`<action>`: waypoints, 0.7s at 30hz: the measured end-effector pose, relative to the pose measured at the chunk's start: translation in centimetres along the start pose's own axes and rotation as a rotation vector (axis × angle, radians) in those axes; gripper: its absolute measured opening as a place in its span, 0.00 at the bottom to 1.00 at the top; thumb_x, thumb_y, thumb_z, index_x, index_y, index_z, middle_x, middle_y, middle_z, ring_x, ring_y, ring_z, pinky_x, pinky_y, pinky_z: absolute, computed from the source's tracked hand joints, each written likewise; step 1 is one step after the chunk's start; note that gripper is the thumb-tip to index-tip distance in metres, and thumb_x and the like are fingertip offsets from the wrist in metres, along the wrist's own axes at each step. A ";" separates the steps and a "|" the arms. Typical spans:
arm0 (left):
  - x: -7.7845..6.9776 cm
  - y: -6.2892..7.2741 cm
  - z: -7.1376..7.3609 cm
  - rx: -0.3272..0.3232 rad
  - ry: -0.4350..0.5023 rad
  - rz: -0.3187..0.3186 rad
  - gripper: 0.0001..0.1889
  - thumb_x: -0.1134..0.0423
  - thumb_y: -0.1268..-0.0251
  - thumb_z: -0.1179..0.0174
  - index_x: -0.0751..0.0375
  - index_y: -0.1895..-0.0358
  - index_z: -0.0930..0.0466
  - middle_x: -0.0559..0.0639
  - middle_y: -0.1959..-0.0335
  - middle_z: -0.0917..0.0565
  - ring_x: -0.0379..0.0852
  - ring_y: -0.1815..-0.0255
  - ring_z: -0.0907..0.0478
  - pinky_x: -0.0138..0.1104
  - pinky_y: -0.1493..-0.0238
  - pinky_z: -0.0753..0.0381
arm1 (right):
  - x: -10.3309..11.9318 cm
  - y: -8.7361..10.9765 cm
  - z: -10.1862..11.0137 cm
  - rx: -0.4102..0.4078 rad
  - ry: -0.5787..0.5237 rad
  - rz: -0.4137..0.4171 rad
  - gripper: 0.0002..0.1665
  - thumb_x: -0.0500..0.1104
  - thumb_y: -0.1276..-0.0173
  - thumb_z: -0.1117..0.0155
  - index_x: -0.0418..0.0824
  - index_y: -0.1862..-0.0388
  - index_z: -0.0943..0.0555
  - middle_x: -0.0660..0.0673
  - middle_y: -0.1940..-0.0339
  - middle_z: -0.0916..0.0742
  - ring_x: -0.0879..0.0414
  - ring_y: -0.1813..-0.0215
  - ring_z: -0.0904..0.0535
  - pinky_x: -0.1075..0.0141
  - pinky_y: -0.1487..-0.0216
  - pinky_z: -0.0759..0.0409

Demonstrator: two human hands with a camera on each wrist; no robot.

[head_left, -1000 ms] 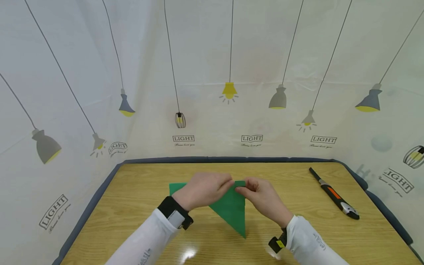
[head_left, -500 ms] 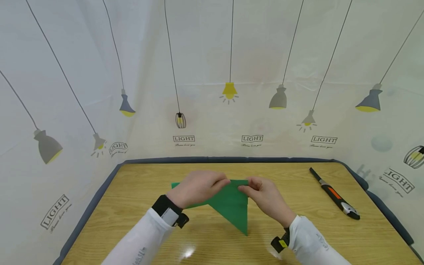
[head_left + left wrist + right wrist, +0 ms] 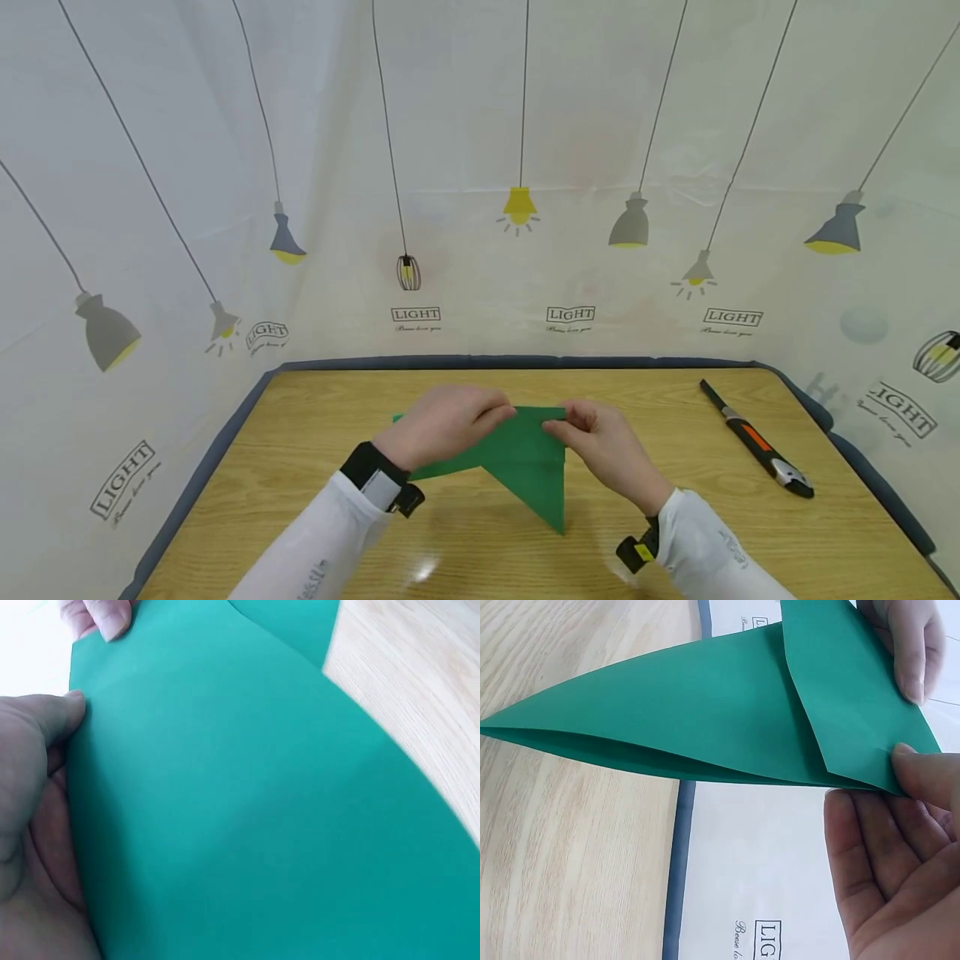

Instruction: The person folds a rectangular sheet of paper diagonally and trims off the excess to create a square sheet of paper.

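A folded sheet of green paper point(image 3: 525, 454) is held up above the wooden table, its pointed corner hanging down at the right. My left hand point(image 3: 450, 425) pinches the top edge left of the middle, with its thumb point(image 3: 64, 716) on the near face in the left wrist view. At the top right corner my right hand point(image 3: 611, 454) grips the paper between thumb and fingers. The right wrist view shows a flap point(image 3: 840, 697) folded over along the top, and the paper's layers stand slightly apart along one side.
A black and orange utility knife point(image 3: 757, 442) lies at the right of the wooden table point(image 3: 300, 483). A white sheet point(image 3: 465, 125) printed with lamps hangs behind, and a dark blue border point(image 3: 420, 362) runs round the table's edge.
The left hand has slid a little leftward along the top edge. Right hand and paper have shifted slightly right, and more of the paper shows between the hands.
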State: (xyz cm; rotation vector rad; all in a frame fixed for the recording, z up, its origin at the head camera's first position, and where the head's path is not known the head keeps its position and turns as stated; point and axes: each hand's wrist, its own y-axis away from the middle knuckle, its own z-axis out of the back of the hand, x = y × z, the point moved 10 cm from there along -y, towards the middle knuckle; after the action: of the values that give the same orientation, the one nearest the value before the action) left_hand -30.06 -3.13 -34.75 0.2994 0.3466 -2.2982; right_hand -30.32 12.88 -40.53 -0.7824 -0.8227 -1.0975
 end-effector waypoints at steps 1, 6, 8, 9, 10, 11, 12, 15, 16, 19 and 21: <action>0.2 0.1 0.0 0.000 0.004 0.006 0.14 0.52 0.17 0.49 0.48 0.63 0.18 0.38 0.81 0.33 0.35 0.80 0.35 0.32 0.75 0.33 | -0.1 0.0 0.1 -0.003 0.000 -0.006 0.25 0.59 0.27 0.34 0.42 0.73 0.27 0.49 0.83 0.33 0.57 0.81 0.41 0.64 0.73 0.35; 0.5 0.4 0.3 -0.014 -0.020 -0.002 0.15 0.52 0.17 0.48 0.50 0.66 0.20 0.37 0.81 0.34 0.35 0.80 0.36 0.31 0.75 0.34 | -0.2 0.0 0.1 -0.008 -0.001 -0.006 0.23 0.57 0.26 0.33 0.43 0.73 0.27 0.49 0.83 0.33 0.57 0.81 0.41 0.64 0.74 0.35; 0.5 0.4 0.3 -0.020 -0.026 -0.009 0.15 0.52 0.17 0.48 0.49 0.67 0.21 0.36 0.81 0.35 0.34 0.81 0.36 0.31 0.76 0.35 | 0.0 -0.1 0.0 -0.009 0.000 0.008 0.22 0.55 0.26 0.33 0.43 0.73 0.26 0.49 0.83 0.32 0.57 0.81 0.40 0.64 0.74 0.35; 0.6 0.4 0.3 -0.020 -0.022 -0.008 0.15 0.52 0.18 0.48 0.50 0.68 0.21 0.36 0.81 0.35 0.34 0.81 0.36 0.30 0.76 0.35 | 0.0 0.0 0.0 -0.010 -0.001 0.013 0.21 0.55 0.26 0.33 0.43 0.73 0.25 0.49 0.83 0.32 0.57 0.81 0.40 0.64 0.74 0.35; 0.6 0.4 0.3 -0.020 -0.015 -0.008 0.16 0.52 0.18 0.47 0.50 0.68 0.21 0.36 0.82 0.36 0.34 0.81 0.36 0.30 0.75 0.35 | 0.0 -0.1 0.0 -0.011 -0.002 0.019 0.21 0.55 0.26 0.33 0.43 0.73 0.25 0.49 0.83 0.32 0.57 0.81 0.40 0.64 0.74 0.35; 0.7 0.4 0.3 -0.018 -0.004 -0.008 0.16 0.51 0.18 0.47 0.50 0.69 0.21 0.37 0.82 0.36 0.34 0.81 0.37 0.31 0.75 0.36 | 0.0 0.0 0.1 -0.011 -0.003 0.022 0.21 0.55 0.26 0.33 0.43 0.73 0.25 0.49 0.83 0.32 0.57 0.81 0.40 0.64 0.74 0.34; 0.8 0.5 0.2 -0.016 0.007 -0.004 0.16 0.51 0.18 0.47 0.50 0.70 0.21 0.37 0.82 0.37 0.34 0.81 0.37 0.31 0.75 0.36 | 0.0 0.0 0.1 -0.013 -0.002 0.021 0.22 0.55 0.26 0.34 0.43 0.73 0.26 0.49 0.83 0.32 0.57 0.81 0.40 0.64 0.74 0.34; 1.3 0.6 0.1 -0.004 0.049 0.017 0.17 0.51 0.18 0.47 0.49 0.70 0.22 0.37 0.82 0.37 0.35 0.81 0.38 0.31 0.74 0.36 | -0.3 0.1 0.4 -0.024 -0.001 0.005 0.25 0.58 0.26 0.34 0.42 0.74 0.28 0.50 0.83 0.34 0.57 0.81 0.41 0.65 0.74 0.36; 1.4 0.7 0.1 -0.004 0.055 0.021 0.17 0.51 0.18 0.47 0.49 0.70 0.22 0.37 0.82 0.37 0.35 0.81 0.38 0.32 0.74 0.36 | -0.3 0.2 0.5 -0.027 -0.002 0.002 0.26 0.58 0.27 0.34 0.42 0.74 0.29 0.50 0.83 0.35 0.57 0.81 0.42 0.65 0.74 0.37; 1.5 0.8 0.2 0.001 0.057 0.031 0.17 0.52 0.17 0.48 0.50 0.69 0.22 0.37 0.82 0.37 0.34 0.81 0.38 0.32 0.74 0.36 | -0.4 0.3 0.8 -0.037 -0.001 0.010 0.27 0.58 0.27 0.34 0.42 0.75 0.31 0.51 0.83 0.36 0.57 0.81 0.43 0.65 0.74 0.38; 1.4 0.8 0.2 -0.004 0.045 0.020 0.16 0.53 0.18 0.47 0.52 0.69 0.22 0.37 0.82 0.37 0.34 0.81 0.38 0.32 0.74 0.36 | -0.4 0.3 0.9 -0.039 -0.006 0.025 0.26 0.57 0.26 0.33 0.42 0.75 0.31 0.51 0.84 0.36 0.58 0.82 0.43 0.65 0.75 0.37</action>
State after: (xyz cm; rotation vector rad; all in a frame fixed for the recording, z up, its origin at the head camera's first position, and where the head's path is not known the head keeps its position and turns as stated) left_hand -30.42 -4.69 -35.11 0.3512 0.3695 -2.2739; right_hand -30.28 13.90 -40.47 -0.8269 -0.7972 -1.0917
